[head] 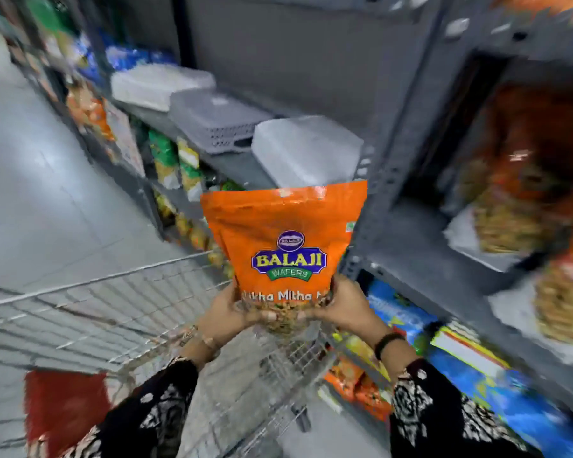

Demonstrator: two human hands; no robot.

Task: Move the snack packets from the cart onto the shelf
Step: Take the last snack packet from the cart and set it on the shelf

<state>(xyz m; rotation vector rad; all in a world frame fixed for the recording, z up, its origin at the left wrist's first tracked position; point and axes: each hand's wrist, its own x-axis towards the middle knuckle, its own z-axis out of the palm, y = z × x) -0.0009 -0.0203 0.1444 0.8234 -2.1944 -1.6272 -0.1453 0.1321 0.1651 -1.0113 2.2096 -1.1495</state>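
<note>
While both patterned sleeves [152, 414] reach forward over the wire cart [90, 312], the left hand [224, 314] and right hand [343, 309] close together around the bottom of one orange snack packet [283, 246], fingers curled under its lower edge. The packet stands upright above the cart's far right corner, clear of the basket. Just right of the cart, more orange packets [361, 388] lie on a low level of the grey shelf [407, 246]. Beyond the cart, grey plastic trays [217, 120] sit on the shelf. Further right, shelved packets are blurred.
</note>
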